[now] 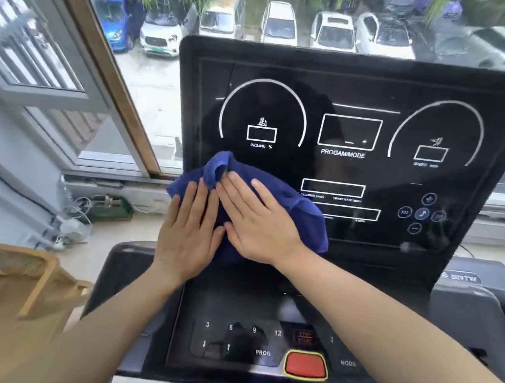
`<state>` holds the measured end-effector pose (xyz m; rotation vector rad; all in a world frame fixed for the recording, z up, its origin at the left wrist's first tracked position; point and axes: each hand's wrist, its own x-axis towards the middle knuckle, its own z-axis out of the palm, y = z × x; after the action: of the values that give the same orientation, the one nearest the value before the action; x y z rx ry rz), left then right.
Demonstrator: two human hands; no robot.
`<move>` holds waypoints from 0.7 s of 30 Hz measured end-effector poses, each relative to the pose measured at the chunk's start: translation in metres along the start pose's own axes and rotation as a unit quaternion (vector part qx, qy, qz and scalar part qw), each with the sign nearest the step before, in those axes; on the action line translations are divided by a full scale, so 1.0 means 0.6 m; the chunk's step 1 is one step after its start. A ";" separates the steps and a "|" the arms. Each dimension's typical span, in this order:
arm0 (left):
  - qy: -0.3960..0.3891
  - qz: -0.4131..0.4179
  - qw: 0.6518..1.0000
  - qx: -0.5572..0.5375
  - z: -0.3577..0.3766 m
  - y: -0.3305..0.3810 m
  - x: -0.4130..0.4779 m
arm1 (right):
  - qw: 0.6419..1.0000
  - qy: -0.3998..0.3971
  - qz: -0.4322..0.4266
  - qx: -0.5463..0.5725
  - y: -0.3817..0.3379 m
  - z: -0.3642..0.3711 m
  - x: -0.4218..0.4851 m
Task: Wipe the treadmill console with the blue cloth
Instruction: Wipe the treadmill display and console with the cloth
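Both hands (226, 219) flat on blue cloth (304, 215), lwr-left console (365, 87).

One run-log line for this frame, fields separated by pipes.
phase: wiping | left hand: flat on blue cloth | right hand: flat on cloth | cloth: console lower left | red button: untouched

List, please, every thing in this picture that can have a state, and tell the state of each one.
Crumpled blue cloth: bunched, pressed against the lower left of the panel.
Left hand: flat, fingers spread, on the cloth.
Right hand: flat, palm down, on the cloth.
Black glossy treadmill console: displays dark, nothing lit.
Red stop button with yellow rim: untouched.
Brown-framed window: cannot tell if open.
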<state>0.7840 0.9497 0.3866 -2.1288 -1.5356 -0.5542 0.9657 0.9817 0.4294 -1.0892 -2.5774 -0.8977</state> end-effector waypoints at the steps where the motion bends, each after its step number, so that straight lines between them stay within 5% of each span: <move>1: 0.001 0.000 1.000 0.000 -0.004 0.003 0.011 | 1.000 0.008 -0.004 -0.003 0.015 -0.002 0.002; 14: 0.037 0.072 0.995 -0.054 -0.036 0.277 0.245 | 0.988 0.039 0.143 -0.037 0.316 -0.020 -0.191; 21: 0.013 0.161 0.986 -0.039 -0.007 0.413 0.217 | 0.962 0.011 0.269 -0.038 0.312 0.028 -0.344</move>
<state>1.0587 0.9791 0.4317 -2.3552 -1.1375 -0.5321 1.2446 0.9733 0.4185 -1.6723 -2.0638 -0.8561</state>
